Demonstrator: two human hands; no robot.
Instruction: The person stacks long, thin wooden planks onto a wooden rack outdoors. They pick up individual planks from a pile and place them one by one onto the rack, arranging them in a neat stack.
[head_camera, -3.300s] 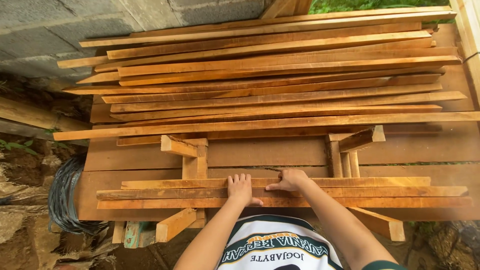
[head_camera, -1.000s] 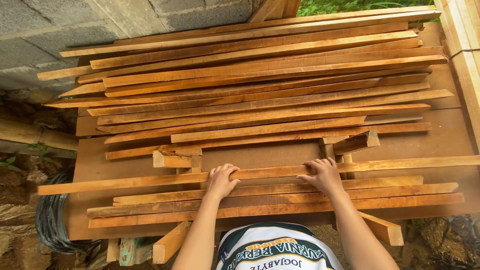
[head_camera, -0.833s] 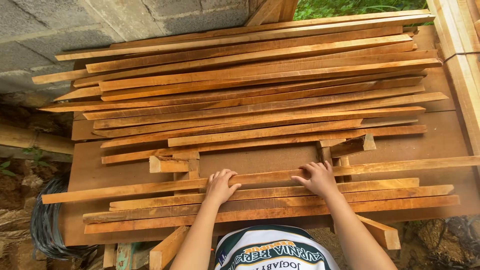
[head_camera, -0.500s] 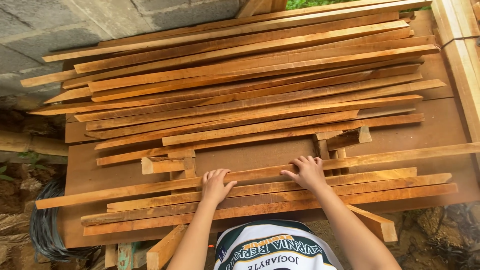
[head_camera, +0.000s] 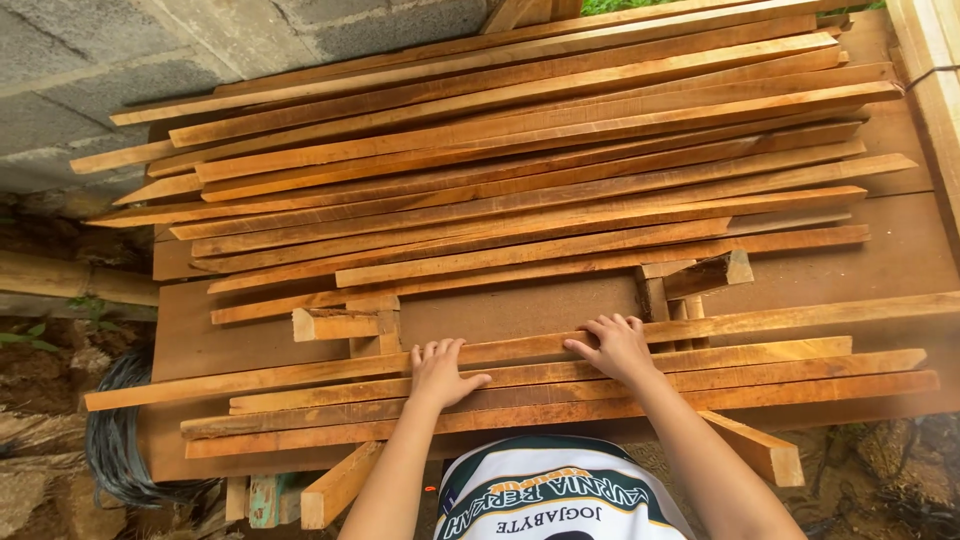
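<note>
The landmark is the flat brown board (head_camera: 520, 310) that forms the work surface; all positions below refer to it.

Left hand (head_camera: 440, 372): open, fingers spread, palm down. It rests on the near group of long wooden strips (head_camera: 800, 372) lying along the near edge of the board. The fingertips reach the farthest strip of that group, a long strip (head_camera: 860, 310) that runs the full width of the board and overhangs both ends.

Right hand (head_camera: 615, 347): open, fingers spread, palm down, pressing on the same long strip, to the right of the left hand. No strip is gripped by either hand; both lie flat on the wood.

Far half of the board: a large stack of strips (head_camera: 520, 160), laid roughly parallel and fanned slightly, with ends projecting past the left edge.

Middle of the board: a bare band separates the stack from the near group. Two short block assemblies stand in this band, one left (head_camera: 340, 325) and one right (head_camera: 700, 280); how they are fixed to the board cannot be determined from this view.

Beyond the far edge: a grey block wall (head_camera: 200, 50). Below the near left corner: a coil of dark wire (head_camera: 115, 450), on the ground.
</note>
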